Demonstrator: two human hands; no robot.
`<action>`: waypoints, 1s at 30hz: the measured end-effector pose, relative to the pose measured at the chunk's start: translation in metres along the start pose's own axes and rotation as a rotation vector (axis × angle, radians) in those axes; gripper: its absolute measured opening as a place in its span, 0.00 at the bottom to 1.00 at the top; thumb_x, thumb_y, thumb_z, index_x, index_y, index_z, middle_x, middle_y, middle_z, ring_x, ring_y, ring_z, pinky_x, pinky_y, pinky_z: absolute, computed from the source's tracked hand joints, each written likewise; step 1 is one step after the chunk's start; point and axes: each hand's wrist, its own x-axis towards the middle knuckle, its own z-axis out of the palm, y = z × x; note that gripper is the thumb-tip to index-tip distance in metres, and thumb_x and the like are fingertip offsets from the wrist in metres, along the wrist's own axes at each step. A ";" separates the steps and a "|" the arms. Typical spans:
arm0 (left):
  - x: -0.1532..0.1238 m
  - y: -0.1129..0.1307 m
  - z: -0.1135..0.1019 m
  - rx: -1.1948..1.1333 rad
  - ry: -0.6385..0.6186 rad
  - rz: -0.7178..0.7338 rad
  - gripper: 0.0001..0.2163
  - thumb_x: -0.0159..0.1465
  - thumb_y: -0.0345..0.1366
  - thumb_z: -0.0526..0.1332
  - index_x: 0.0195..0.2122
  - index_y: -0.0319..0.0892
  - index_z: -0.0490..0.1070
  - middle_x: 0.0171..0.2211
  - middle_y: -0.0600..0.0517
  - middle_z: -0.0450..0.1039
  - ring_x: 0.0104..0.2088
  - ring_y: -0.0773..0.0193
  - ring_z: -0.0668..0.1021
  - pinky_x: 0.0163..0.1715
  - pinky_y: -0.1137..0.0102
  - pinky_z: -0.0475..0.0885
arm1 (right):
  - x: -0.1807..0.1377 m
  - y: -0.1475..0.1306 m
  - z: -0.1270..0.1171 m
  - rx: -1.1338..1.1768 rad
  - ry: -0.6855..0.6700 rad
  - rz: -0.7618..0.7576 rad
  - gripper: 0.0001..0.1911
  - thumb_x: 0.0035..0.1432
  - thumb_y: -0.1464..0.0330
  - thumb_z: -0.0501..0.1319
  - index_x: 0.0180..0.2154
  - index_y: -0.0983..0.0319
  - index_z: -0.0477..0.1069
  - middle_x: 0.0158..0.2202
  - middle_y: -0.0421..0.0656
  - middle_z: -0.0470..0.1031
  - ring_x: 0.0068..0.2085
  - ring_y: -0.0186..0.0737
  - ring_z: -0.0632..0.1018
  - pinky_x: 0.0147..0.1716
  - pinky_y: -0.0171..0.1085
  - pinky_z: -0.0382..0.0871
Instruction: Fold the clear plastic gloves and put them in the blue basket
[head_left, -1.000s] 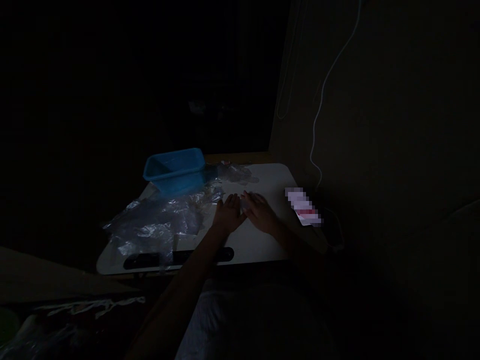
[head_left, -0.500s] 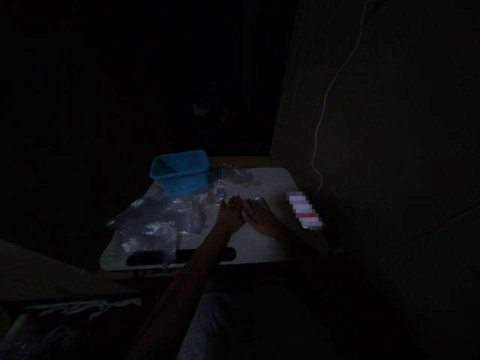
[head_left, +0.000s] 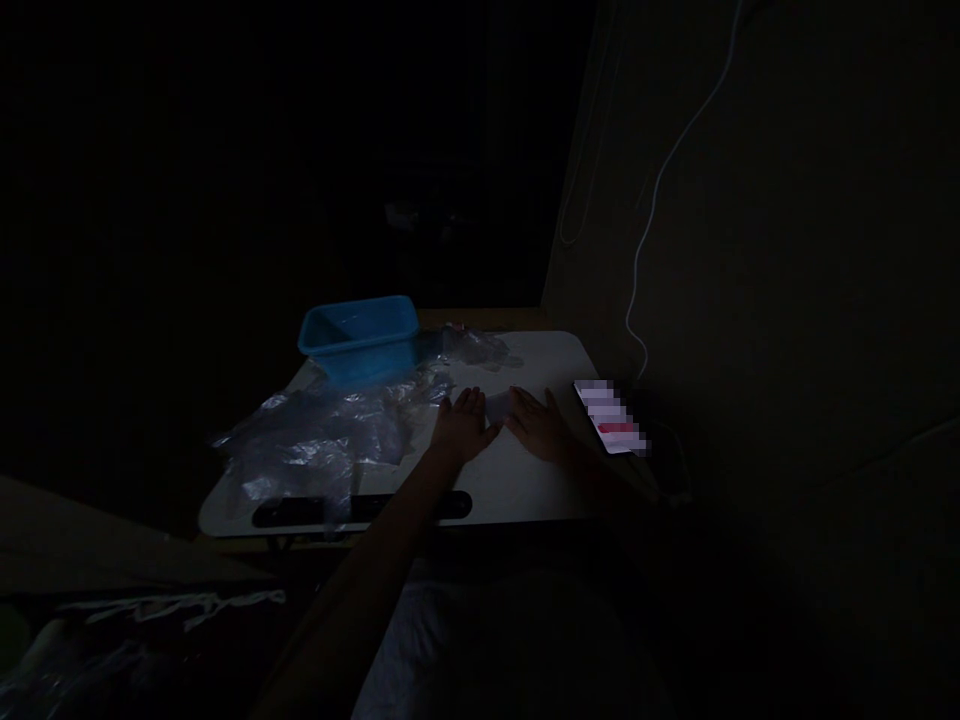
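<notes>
A small piece of clear plastic [head_left: 498, 406], perhaps a folded bag, lies flat on the white table [head_left: 517, 490] between my hands. My left hand [head_left: 461, 425] rests flat at its left side, fingers stretched forward and thumb out. On the other side, my right hand [head_left: 538, 425] lies with its fingers spread, the fingertips over the right edge of the plastic. Dim light hides the finer detail of the piece. Left of my left hand, a heap of crumpled clear plastic bags [head_left: 322, 440] covers much of the table.
A blue plastic basin [head_left: 360, 345] stands at the back left, beside a smaller bunch of clear plastic [head_left: 476, 347]. A lit phone [head_left: 609, 415] lies at the table's right edge. A white cable [head_left: 654, 190] hangs along the wall. The table has a dark slot [head_left: 300, 512] near its front edge.
My right hand has slid a little to the right and its fingers have spread, uncovering more of the plastic piece. My left hand stays nearly in place, its thumb now further out.
</notes>
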 end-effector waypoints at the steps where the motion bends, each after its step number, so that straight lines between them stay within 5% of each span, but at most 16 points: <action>1: 0.000 0.000 0.000 0.002 0.003 0.000 0.28 0.63 0.49 0.42 0.59 0.36 0.55 0.61 0.41 0.53 0.61 0.55 0.56 0.55 0.54 0.53 | 0.000 0.000 0.000 0.002 0.001 0.006 0.25 0.64 0.62 0.40 0.58 0.66 0.54 0.60 0.54 0.56 0.60 0.46 0.58 0.57 0.57 0.43; 16: -0.001 -0.001 0.001 -0.007 -0.005 0.002 0.29 0.62 0.49 0.42 0.59 0.34 0.53 0.61 0.41 0.52 0.61 0.53 0.55 0.55 0.52 0.53 | 0.006 0.010 0.003 0.094 0.152 0.295 0.26 0.63 0.64 0.40 0.58 0.70 0.54 0.58 0.57 0.59 0.59 0.49 0.61 0.56 0.55 0.48; 23: -0.002 0.001 -0.002 -0.022 0.010 0.007 0.28 0.63 0.47 0.41 0.59 0.33 0.55 0.60 0.41 0.53 0.61 0.54 0.56 0.55 0.52 0.53 | 0.005 0.000 0.001 0.131 0.087 -0.031 0.26 0.63 0.65 0.40 0.60 0.67 0.48 0.60 0.52 0.56 0.61 0.42 0.56 0.59 0.52 0.41; 30: -0.002 0.000 -0.002 -0.010 0.025 0.012 0.24 0.65 0.38 0.38 0.59 0.33 0.55 0.60 0.42 0.53 0.60 0.55 0.57 0.54 0.53 0.54 | 0.009 -0.011 0.000 0.117 0.011 -0.085 0.26 0.64 0.62 0.39 0.61 0.65 0.46 0.61 0.51 0.54 0.61 0.40 0.56 0.59 0.52 0.39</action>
